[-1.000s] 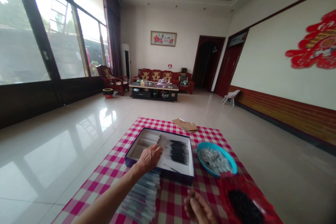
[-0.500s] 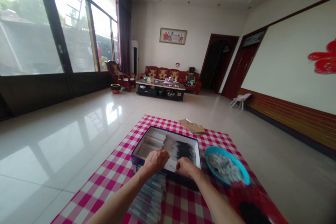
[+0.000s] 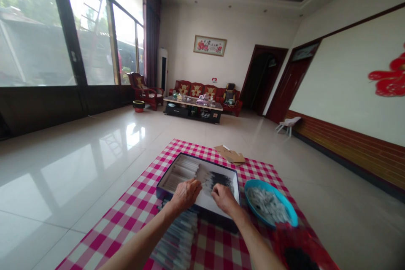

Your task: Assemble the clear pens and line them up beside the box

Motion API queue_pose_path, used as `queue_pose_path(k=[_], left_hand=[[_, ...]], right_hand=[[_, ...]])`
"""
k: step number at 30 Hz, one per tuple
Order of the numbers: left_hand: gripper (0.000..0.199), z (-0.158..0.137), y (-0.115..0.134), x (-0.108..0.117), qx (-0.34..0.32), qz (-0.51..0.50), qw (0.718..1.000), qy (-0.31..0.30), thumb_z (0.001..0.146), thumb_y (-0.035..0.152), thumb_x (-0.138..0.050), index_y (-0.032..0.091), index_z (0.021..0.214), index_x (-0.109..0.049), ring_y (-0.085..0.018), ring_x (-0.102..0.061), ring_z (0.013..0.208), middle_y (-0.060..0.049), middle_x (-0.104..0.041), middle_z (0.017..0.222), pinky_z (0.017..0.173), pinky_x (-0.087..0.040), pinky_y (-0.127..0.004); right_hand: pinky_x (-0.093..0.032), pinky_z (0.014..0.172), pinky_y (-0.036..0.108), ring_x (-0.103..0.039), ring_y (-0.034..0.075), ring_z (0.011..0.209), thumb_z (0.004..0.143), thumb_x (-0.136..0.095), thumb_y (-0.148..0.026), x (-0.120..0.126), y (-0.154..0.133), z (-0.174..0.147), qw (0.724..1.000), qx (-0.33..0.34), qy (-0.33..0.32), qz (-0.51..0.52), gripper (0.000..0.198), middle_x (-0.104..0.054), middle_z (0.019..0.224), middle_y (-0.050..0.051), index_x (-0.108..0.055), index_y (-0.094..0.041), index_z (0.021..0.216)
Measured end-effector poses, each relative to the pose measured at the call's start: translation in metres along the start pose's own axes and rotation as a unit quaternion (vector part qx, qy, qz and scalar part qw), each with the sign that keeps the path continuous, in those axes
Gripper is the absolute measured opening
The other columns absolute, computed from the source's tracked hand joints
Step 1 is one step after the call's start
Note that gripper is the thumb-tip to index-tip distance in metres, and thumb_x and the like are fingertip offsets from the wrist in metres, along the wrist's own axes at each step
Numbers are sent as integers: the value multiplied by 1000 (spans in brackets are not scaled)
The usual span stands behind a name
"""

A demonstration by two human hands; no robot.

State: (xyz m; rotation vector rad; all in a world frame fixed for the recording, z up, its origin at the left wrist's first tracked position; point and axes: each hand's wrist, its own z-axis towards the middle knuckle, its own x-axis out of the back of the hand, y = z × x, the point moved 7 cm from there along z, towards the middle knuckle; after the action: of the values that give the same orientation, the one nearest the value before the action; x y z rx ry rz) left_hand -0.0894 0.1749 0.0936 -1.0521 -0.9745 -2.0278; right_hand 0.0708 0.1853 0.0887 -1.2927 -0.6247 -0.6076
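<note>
A shallow dark-edged box (image 3: 202, 210) with a white inside lies on the checked cloth. Clear thin tubes (image 3: 184, 168) fill its left side, and small black-tipped pieces (image 3: 221, 179) lie in a row on its right side. My left hand (image 3: 186, 194) is over the box's near left part, fingers pinched together. Just to its right, my right hand (image 3: 224, 198) is closed too, its fingertips by the near end of the black-tipped pieces. Whatever either hand pinches is too small or hidden to make out. Below my left forearm lies a blurred pile of clear tubes (image 3: 177, 240).
Right of the box stands a blue basin (image 3: 294, 217) of clear plastic pieces. A red bag (image 3: 281, 240) with something black in it is nearest me on the right. Flat brown cardboard (image 3: 232, 156) lies at the far edge of the checked cloth (image 3: 126, 202).
My right hand has moved slightly up and away from the box's near edge. A small dark piece seen by its fingertips no longer shows. The left hand has barely moved.
</note>
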Motion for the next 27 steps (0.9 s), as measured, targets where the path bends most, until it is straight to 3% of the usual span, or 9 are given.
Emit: queue_pose_path(k=[2, 6, 10, 14, 16, 23, 27], left_hand=[[27, -1, 8, 9, -8, -8, 1000, 17, 97, 31, -36, 21, 100, -62, -17, -62, 82, -5, -64, 87, 72, -46, -24], [32, -14, 38, 26, -46, -54, 996, 54, 97, 31, -35, 26, 122, -54, -18, -62, 83, -5, -65, 91, 72, -47, -25], [32, -40, 71, 27, -51, -131, 988, 65, 97, 27, -33, 26, 119, -56, -16, -61, 71, -4, -64, 82, 65, -46, -24], [29, -65, 95, 19, -56, -213, 973, 62, 96, 23, -33, 22, 111, -57, -16, -62, 75, -6, -65, 85, 70, -47, -24], [28, -73, 104, 15, -65, -236, 968, 56, 95, 22, -33, 22, 111, -56, -16, -63, 76, -6, -65, 85, 70, -48, -25], [30, -84, 120, 3, -85, -224, 969, 61, 94, 22, -36, 22, 115, -57, -16, -62, 70, -6, -66, 82, 65, -49, -25], [31, -85, 122, -2, -84, -229, 969, 37, 94, 22, -36, 22, 115, -58, -18, -64, 75, -7, -66, 83, 68, -50, -27]], right_hand=[[-46, 73, 30, -64, 20, 76, 76, -57, -21, 24, -4, -4, 997, 14, 71, 40, 8, -68, 74, 3, -65, -20, 77], [-50, 68, 30, -65, 20, 76, 80, -55, -39, 61, -5, -34, 971, 13, 165, 172, 37, -68, 89, 6, -57, -18, 110], [-52, 65, 27, -64, 19, 79, 69, -73, -43, 73, 8, -83, 881, -66, 221, 413, 48, -67, 91, 3, -60, -19, 108], [-52, 66, 25, -64, 17, 79, 63, -79, -40, 73, 22, -128, 800, -121, 285, 513, 44, -67, 88, 1, -63, -21, 100], [-53, 65, 26, -64, 16, 78, 61, -79, -40, 72, 29, -143, 776, -130, 313, 531, 44, -68, 86, 0, -64, -21, 97], [-52, 69, 23, -64, 14, 80, 65, -78, -39, 64, 44, -162, 757, -136, 325, 550, 36, -69, 86, -2, -65, -23, 94], [-53, 69, 25, -64, 15, 79, 67, -77, -40, 58, 48, -166, 764, -141, 323, 541, 39, -68, 87, -1, -64, -22, 99]])
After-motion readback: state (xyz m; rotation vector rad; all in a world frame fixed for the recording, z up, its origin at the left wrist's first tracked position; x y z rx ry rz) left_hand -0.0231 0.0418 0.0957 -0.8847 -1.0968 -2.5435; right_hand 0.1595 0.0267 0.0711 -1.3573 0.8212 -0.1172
